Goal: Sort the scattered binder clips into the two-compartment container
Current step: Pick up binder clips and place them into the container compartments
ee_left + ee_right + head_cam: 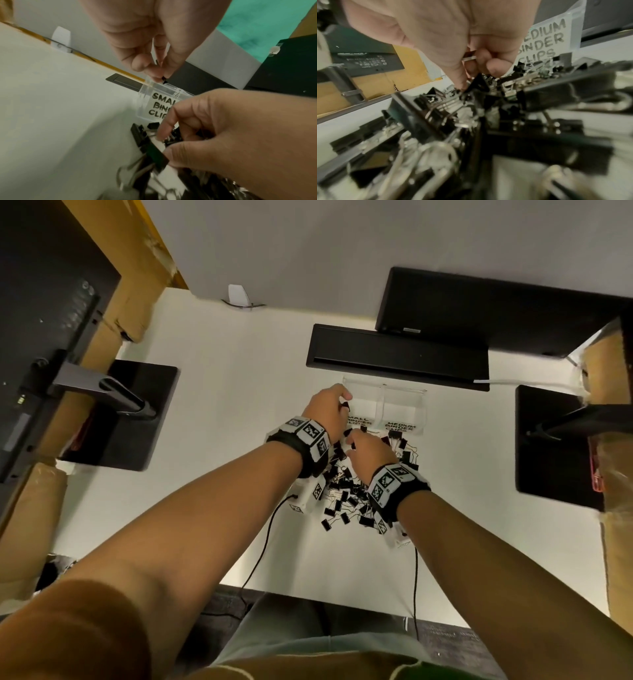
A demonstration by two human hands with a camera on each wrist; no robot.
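A clear two-compartment container (404,400) stands on the white table, labelled small binder clips on the left and medium binder clips (546,40) on the right. A heap of black binder clips (346,498) lies in front of it. My left hand (329,409) pinches a small black clip (163,79) right at the rim of the small compartment (164,89). My right hand (368,448) is down in the heap, fingers curled round a clip (471,58) whose silver handle shows against the palm.
A black bar-shaped device (397,357) lies just behind the container, with a monitor (496,306) above it. Black monitor bases (137,412) (555,446) sit left and right. Cables (260,546) run from my wrists toward the table's near edge.
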